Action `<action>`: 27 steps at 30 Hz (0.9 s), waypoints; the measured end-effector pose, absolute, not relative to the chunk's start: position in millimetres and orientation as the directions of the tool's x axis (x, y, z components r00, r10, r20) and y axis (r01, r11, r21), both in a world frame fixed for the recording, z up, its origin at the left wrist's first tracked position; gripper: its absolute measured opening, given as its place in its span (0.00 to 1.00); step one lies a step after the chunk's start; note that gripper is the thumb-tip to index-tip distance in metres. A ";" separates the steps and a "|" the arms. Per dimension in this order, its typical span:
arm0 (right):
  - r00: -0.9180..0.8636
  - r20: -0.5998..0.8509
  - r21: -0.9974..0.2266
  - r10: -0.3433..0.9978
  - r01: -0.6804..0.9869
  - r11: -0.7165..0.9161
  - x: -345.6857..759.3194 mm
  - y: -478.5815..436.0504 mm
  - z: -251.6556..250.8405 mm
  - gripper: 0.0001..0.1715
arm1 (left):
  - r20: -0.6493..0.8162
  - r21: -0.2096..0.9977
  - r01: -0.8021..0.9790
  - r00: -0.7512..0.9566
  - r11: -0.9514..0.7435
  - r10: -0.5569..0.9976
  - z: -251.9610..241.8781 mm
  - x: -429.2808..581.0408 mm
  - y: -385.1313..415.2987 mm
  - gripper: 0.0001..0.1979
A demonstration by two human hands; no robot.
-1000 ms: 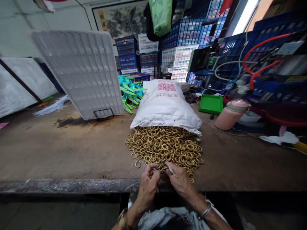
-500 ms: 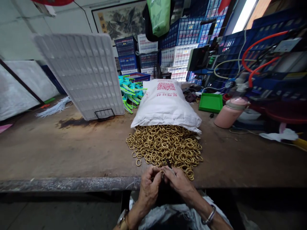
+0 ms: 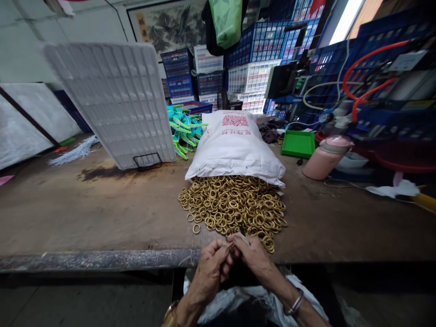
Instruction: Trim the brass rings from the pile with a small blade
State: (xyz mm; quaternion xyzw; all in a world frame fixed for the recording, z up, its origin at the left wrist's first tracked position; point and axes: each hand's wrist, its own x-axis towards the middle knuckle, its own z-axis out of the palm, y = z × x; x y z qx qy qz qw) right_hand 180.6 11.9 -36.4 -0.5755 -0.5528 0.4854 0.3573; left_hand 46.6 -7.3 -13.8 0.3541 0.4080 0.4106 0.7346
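Observation:
My left hand (image 3: 214,261) is closed in a pinch, its fingertips against those of my right hand. Whatever sits between them is too small and covered to make out. My right hand (image 3: 254,256) is wrapped round a slim tool (image 3: 242,230) with a dark end that sticks up past the thumb; its kind cannot be told. Just beyond both hands spreads a heap of brass-coloured rings (image 3: 235,204), spilling from the mouth of a white woven sack (image 3: 235,147) with red print.
On the wooden table (image 3: 136,213) a grey ribbed panel (image 3: 116,104) leans in a wire stand at left. Right of the sack are a green tray (image 3: 298,143) and a pink bottle (image 3: 327,159). A white sack (image 3: 235,302) hangs below the table edge.
My left hand has turned slightly, and its fingers have curled closer against the right hand's fingertips. The right hand keeps the tool in nearly the same place.

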 end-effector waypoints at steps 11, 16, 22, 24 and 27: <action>-0.218 -0.063 -0.523 0.974 0.838 0.154 172.8 -2.6 -27.5 0.18 | -0.348 0.881 -0.259 0.213 0.396 0.913 -13.5 44.7 -6.6 0.16; -0.178 -0.101 -0.427 0.979 0.897 0.119 168.7 -1.1 -25.7 0.19 | -0.369 0.841 -0.316 0.259 0.440 0.893 -15.2 36.3 -18.5 0.15; -0.094 0.036 -0.350 0.995 0.931 0.100 176.1 8.9 -37.0 0.16 | -0.335 0.731 -0.478 0.372 0.488 0.866 -18.6 30.0 -35.4 0.15; -0.113 0.082 -0.334 0.990 0.933 0.134 174.5 12.5 -39.5 0.23 | -0.345 0.694 -0.514 0.377 0.504 0.860 -22.1 29.6 -34.8 0.14; -0.129 0.086 -0.269 0.988 0.952 0.148 168.2 16.8 -39.1 0.30 | -0.359 0.671 -0.532 0.377 0.517 0.854 -28.3 28.8 -30.5 0.13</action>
